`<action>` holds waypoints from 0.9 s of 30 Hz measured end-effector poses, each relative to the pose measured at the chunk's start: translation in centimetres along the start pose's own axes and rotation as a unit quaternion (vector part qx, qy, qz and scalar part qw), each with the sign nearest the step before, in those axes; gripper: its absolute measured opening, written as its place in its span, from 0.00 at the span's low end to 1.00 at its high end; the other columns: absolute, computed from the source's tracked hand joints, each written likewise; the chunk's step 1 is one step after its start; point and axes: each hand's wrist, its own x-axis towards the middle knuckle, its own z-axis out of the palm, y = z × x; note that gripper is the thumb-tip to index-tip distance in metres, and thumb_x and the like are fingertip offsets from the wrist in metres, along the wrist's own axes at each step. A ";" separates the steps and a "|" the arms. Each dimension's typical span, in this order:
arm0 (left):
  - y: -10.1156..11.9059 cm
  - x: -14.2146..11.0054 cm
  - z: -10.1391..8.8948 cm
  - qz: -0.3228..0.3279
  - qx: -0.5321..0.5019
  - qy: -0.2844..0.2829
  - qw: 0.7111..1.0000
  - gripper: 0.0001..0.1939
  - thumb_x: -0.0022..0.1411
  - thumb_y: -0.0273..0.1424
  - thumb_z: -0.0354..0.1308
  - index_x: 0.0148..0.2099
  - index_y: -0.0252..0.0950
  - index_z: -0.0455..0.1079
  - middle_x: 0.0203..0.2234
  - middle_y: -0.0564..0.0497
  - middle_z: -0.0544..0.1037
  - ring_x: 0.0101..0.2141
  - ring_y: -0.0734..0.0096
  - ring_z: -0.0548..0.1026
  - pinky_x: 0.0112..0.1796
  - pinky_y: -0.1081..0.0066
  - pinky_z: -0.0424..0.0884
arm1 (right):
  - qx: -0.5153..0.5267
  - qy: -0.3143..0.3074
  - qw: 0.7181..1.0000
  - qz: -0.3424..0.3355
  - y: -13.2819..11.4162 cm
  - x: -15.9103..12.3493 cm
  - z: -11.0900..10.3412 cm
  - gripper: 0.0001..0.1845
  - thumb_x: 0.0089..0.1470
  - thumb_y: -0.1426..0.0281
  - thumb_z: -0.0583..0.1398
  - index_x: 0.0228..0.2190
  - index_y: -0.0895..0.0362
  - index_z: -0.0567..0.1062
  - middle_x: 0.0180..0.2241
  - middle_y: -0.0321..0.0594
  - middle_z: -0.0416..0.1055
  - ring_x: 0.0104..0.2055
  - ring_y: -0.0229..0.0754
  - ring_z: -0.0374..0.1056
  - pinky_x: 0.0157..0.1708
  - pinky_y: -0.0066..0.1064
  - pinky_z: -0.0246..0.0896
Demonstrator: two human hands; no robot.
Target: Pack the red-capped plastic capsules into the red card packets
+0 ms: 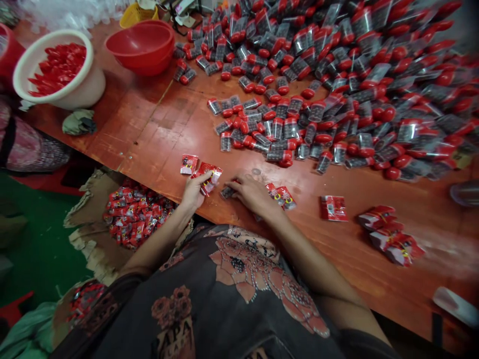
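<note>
Nearest, at 12 o'clock from the person's chest, the right hand (251, 193) curved its fingers over a small dark container (226, 192); whether they gripped it could not be told. At 11, the left hand (192, 193) pinched a red packet (210, 183) between thumb and fingers. Flat packets (288, 198) lay at 1 beside the right wrist, one small packet (189, 164) just beyond the left hand, a single packet (334, 208) at 2. At 10, below the table edge, a torn carton (88, 199) held many packets, apparently the finished share. At 3 lay a packet pile (392, 234). Farther off, from 12 to 2, a great heap of red-capped containers (333, 94) lay loose, so much seemed left. Beyond 10 stood a white tub (88, 87) of red pieces (63, 67).
</note>
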 end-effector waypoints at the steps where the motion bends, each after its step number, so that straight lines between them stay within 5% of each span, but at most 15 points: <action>1: -0.1 0.1 0.0 -0.009 -0.003 -0.001 1.000 0.10 0.45 0.26 0.70 0.31 0.32 0.74 0.25 0.51 0.79 0.25 0.73 0.76 0.29 0.72 0.74 | -0.006 -0.004 1.000 -0.007 -0.1 -0.1 0.2 0.17 0.56 0.75 0.59 0.48 0.52 0.74 0.47 0.48 0.71 0.48 0.53 0.66 0.43 0.39 0.61; 6: -0.9 0.1 0.6 -0.027 -0.019 -0.004 0.999 0.07 0.48 0.28 0.69 0.30 0.33 0.74 0.21 0.53 0.77 0.21 0.78 0.72 0.23 0.76 0.68 | 0.008 0.009 0.999 0.037 -0.4 -0.8 0.2 0.12 0.54 0.76 0.58 0.42 0.56 0.73 0.42 0.50 0.72 0.45 0.53 0.67 0.42 0.42 0.61; 9: -1.1 -0.4 1.4 -0.045 -0.025 0.004 0.999 0.08 0.48 0.30 0.70 0.29 0.34 0.74 0.20 0.54 0.76 0.21 0.77 0.73 0.22 0.76 0.67 | 0.130 0.081 0.985 0.074 -0.2 -1.8 -0.6 0.09 0.56 0.71 0.60 0.40 0.54 0.74 0.41 0.47 0.70 0.44 0.51 0.68 0.43 0.43 0.63; 13: -1.4 -1.0 2.7 -0.075 -0.034 0.003 0.997 0.08 0.50 0.31 0.69 0.31 0.33 0.74 0.23 0.52 0.78 0.23 0.75 0.74 0.24 0.73 0.68 | 0.385 0.246 0.875 0.163 -0.5 -3.7 -1.8 0.14 0.50 0.65 0.65 0.40 0.49 0.72 0.40 0.39 0.71 0.43 0.46 0.70 0.45 0.43 0.66; 15: -1.7 -1.3 3.5 -0.080 -0.033 -0.005 0.996 0.09 0.49 0.31 0.70 0.31 0.33 0.74 0.24 0.52 0.78 0.23 0.75 0.74 0.24 0.73 0.69 | 0.476 0.273 0.812 0.198 -1.0 -4.4 -2.3 0.17 0.46 0.65 0.67 0.39 0.49 0.71 0.37 0.36 0.72 0.40 0.45 0.71 0.44 0.43 0.68; 17: -2.1 -1.6 4.3 -0.077 -0.026 -0.016 0.997 0.11 0.47 0.31 0.71 0.32 0.32 0.74 0.24 0.52 0.78 0.23 0.74 0.74 0.24 0.73 0.69 | 0.527 0.269 0.781 0.200 -1.4 -4.8 -2.6 0.16 0.46 0.64 0.67 0.38 0.49 0.72 0.37 0.36 0.73 0.41 0.45 0.72 0.46 0.44 0.69; 22: -3.0 -2.3 5.7 -0.045 -0.013 -0.048 0.998 0.16 0.41 0.34 0.74 0.30 0.32 0.73 0.23 0.52 0.78 0.22 0.74 0.74 0.26 0.72 0.71 | 0.545 0.250 0.782 0.168 -2.0 -5.0 -2.3 0.26 0.50 0.64 0.65 0.52 0.43 0.69 0.53 0.38 0.69 0.47 0.46 0.71 0.47 0.43 0.70; 27: -3.3 -2.6 6.0 0.010 0.031 -0.069 0.997 0.19 0.41 0.36 0.74 0.33 0.32 0.75 0.26 0.51 0.79 0.23 0.73 0.75 0.27 0.71 0.71 | 0.475 0.283 0.817 0.163 -2.2 -5.3 -1.9 0.25 0.53 0.64 0.64 0.52 0.45 0.69 0.48 0.40 0.72 0.40 0.43 0.71 0.41 0.40 0.70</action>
